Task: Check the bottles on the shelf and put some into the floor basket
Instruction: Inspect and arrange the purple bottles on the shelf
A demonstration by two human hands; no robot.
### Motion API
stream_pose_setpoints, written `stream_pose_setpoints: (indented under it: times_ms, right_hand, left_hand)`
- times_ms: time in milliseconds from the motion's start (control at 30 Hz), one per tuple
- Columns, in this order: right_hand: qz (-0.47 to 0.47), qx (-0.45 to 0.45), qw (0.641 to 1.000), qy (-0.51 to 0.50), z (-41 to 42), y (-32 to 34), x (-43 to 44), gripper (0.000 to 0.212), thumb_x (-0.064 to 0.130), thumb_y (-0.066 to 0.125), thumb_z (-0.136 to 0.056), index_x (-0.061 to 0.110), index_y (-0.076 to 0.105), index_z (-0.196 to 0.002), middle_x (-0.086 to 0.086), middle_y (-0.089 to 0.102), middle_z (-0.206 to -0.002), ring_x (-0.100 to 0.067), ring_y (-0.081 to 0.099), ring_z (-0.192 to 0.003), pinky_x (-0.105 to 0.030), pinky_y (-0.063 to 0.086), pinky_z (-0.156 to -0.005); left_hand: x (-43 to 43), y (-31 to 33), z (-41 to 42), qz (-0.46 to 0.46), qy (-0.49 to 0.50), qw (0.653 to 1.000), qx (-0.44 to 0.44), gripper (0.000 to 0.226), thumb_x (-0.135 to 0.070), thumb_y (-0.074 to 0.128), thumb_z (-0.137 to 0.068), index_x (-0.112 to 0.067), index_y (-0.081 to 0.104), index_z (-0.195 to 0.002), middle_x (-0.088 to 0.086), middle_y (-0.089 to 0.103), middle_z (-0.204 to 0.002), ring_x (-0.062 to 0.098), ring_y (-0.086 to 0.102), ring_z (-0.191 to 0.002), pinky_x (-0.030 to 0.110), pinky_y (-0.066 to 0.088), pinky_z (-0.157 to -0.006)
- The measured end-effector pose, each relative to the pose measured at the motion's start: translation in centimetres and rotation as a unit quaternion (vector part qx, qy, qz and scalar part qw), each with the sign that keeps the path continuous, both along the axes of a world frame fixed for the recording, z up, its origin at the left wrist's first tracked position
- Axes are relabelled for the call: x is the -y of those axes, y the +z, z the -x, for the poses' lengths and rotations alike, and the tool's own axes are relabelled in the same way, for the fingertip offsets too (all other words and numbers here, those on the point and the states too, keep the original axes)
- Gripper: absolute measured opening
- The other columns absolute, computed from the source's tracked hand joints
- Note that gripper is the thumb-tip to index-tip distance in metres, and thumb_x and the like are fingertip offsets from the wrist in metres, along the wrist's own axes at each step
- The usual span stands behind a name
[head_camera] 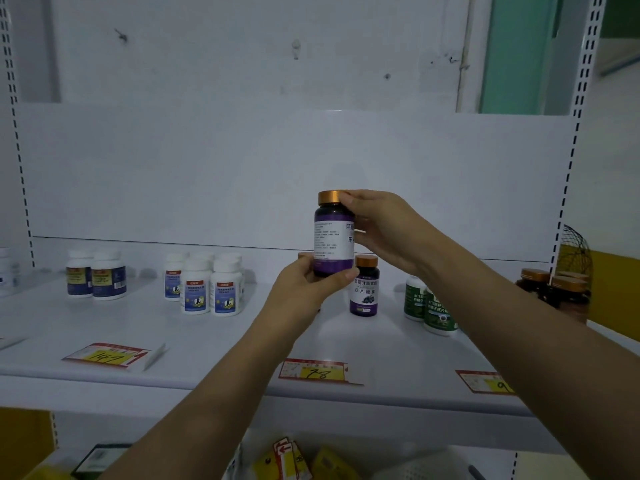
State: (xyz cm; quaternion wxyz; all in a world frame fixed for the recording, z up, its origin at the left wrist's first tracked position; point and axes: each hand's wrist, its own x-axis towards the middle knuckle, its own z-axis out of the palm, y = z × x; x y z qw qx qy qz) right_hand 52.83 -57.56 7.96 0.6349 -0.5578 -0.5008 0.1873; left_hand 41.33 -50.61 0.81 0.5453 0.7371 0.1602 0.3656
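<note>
A purple bottle (331, 237) with a gold cap is held upright above the white shelf (194, 334), its white text label turned toward me. My left hand (311, 289) grips its base from below. My right hand (384, 230) holds its upper side, fingertips at the cap. A second purple bottle (364, 287) stands on the shelf just behind and to the right. The gold cap of a third one peeks out behind my left hand. No floor basket is in view.
White bottles with dark blue labels (98, 276) stand at the left, white ones with blue labels (207, 287) left of centre, green bottles (431, 306) at the right, brown gold-capped jars (554, 289) far right. Price tags (107, 356) (317, 372) lie along the shelf's front edge.
</note>
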Motion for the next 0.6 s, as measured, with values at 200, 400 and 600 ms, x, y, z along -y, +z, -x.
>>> stream_pose_setpoints:
  times_ms: [200,400,600]
  right_hand:
    - [0.038,0.042,0.99,-0.13,0.4,0.4,-0.8,0.043,0.036,0.073,-0.08,0.009,0.064,-0.113,-0.006,0.071,-0.102,-0.019,0.067,-0.096,-0.038,0.055,-0.091]
    - [0.004,-0.007,1.0,-0.024,-0.1,0.3,0.0,0.031,0.01,0.06,-0.09,-0.003,0.059,-0.118,-0.014,0.068,-0.106,-0.024,0.066,-0.098,-0.036,0.054,-0.091]
    - [0.051,0.049,0.996,-0.062,0.4,0.3,0.1,0.034,0.032,0.064,-0.089,0.008,0.063,-0.113,-0.003,0.068,-0.108,-0.015,0.063,-0.101,-0.036,0.051,-0.092]
  left_hand:
    - [0.3,0.1,-0.5,-0.021,0.069,0.997,0.01,0.058,-0.03,0.073,-0.078,-0.018,0.048,-0.13,0.001,0.06,-0.121,0.012,0.053,-0.097,0.024,0.043,-0.082]
    - [-0.7,0.7,0.4,-0.037,-0.034,0.998,-0.041,0.056,-0.032,0.065,-0.085,-0.021,0.045,-0.136,-0.006,0.057,-0.127,0.008,0.049,-0.102,0.025,0.037,-0.088]
    - [-0.4,0.6,-0.2,-0.048,0.034,0.998,-0.02,0.054,-0.028,0.071,-0.08,-0.019,0.051,-0.129,-0.003,0.061,-0.117,0.008,0.052,-0.094,0.008,0.039,-0.06]
